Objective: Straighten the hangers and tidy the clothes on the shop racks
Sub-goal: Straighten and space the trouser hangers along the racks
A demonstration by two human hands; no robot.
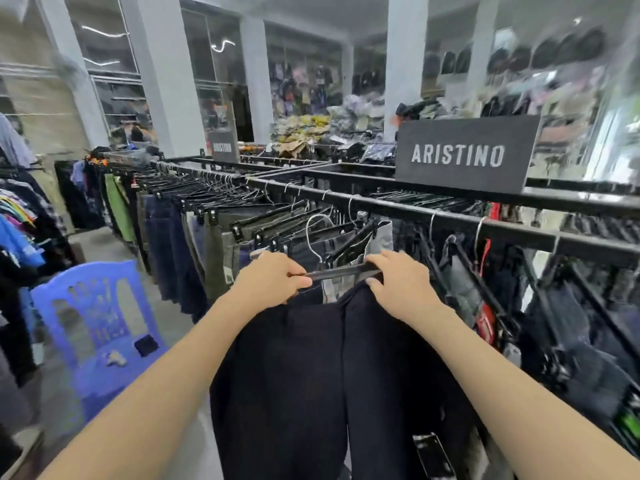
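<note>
A black clip hanger (341, 271) with a metal hook carries dark trousers (311, 375) in front of the black rack rail (398, 207). My left hand (273, 277) grips the hanger's left end and the waistband. My right hand (401, 282) grips the right end, thumb under the bar. The hook (313, 233) sits off the rail, below and in front of it. Several other trousers on clip hangers (194, 216) hang along the rail to the left and right.
A blue plastic chair (93, 323) stands in the aisle at lower left. A black "ARISTINO" sign (464, 154) sits on the rack top at right. More clothes racks (20, 230) line the far left. White pillars (166, 74) and piled garments fill the back.
</note>
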